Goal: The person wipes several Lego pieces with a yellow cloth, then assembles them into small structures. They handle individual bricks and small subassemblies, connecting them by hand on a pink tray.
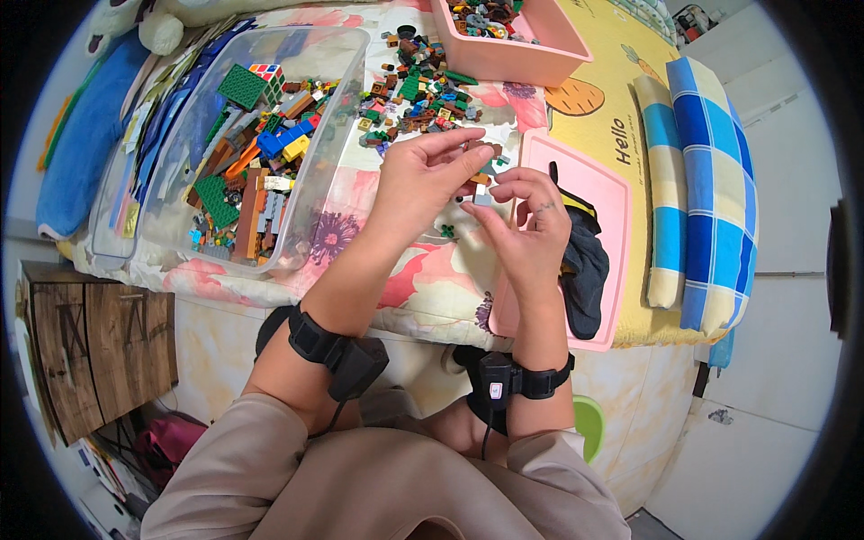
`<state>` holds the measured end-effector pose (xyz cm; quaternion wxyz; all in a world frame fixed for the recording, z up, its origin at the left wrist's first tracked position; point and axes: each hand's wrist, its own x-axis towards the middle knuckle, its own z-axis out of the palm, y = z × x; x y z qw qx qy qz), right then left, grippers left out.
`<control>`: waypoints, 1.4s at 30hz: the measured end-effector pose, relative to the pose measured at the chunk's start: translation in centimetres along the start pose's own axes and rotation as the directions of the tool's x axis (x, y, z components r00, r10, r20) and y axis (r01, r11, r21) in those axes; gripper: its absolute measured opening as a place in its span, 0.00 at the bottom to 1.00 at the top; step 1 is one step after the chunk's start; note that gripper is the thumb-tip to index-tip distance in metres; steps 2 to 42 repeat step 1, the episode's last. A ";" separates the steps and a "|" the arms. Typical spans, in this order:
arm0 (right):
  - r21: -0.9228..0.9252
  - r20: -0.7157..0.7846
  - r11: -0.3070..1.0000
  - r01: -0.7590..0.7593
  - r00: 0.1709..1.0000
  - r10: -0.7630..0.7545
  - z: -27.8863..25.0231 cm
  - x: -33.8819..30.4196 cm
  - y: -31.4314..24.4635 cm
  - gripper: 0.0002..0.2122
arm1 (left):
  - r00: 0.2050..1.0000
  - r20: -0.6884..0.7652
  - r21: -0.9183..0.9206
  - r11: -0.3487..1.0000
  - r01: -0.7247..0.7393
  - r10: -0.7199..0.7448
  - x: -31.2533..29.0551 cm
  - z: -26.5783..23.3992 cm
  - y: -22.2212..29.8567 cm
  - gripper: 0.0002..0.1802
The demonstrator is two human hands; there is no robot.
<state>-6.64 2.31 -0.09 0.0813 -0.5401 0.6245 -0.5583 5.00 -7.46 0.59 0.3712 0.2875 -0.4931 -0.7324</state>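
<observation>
My left hand (423, 184) is raised over the bed, its thumb and fingers closed in a pinch. Facing it, my right hand (531, 220) also pinches. Between the fingertips is a small cluster of toy building bricks (482, 193) in brown, orange and light grey. Fingers partly cover it, so its exact shape is hidden. A small green brick piece (447, 231) lies on the flowered sheet below my left hand. Beyond the hands spreads a loose pile of small bricks (418, 85), mostly green, brown and black.
At left stands a clear plastic bin (310, 193) with larger bricks and a puzzle cube (267, 76). A pink box (513, 58) of bricks sits at the back. Right of my hands, a pink lid (616, 270) carries dark cloth (585, 270). Folded checked bedding (711, 198) lies farther right.
</observation>
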 end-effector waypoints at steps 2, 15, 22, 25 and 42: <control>0.008 -0.001 1.000 0.022 1.000 -0.022 0.1 0.0 0.2 0.12 | 1.000 0.013 0.034 0.999 0.000 0.000 -0.1 -0.1 0.0 0.19; 0.008 -0.001 1.000 0.022 1.000 -0.022 0.1 0.0 0.2 0.12 | 1.000 0.013 0.034 0.999 0.000 0.000 -0.1 -0.1 0.0 0.19; 0.008 -0.001 1.000 0.022 1.000 -0.022 0.1 0.0 0.2 0.12 | 1.000 0.013 0.034 0.999 0.000 0.000 -0.1 -0.1 0.0 0.19; 0.008 -0.001 1.000 0.022 1.000 -0.022 0.1 0.0 0.2 0.12 | 1.000 0.013 0.034 0.999 0.000 0.000 -0.1 -0.1 0.0 0.19; 0.008 -0.001 1.000 0.022 1.000 -0.022 0.1 0.0 0.2 0.12 | 1.000 0.013 0.034 0.999 0.000 0.000 -0.1 -0.1 0.0 0.19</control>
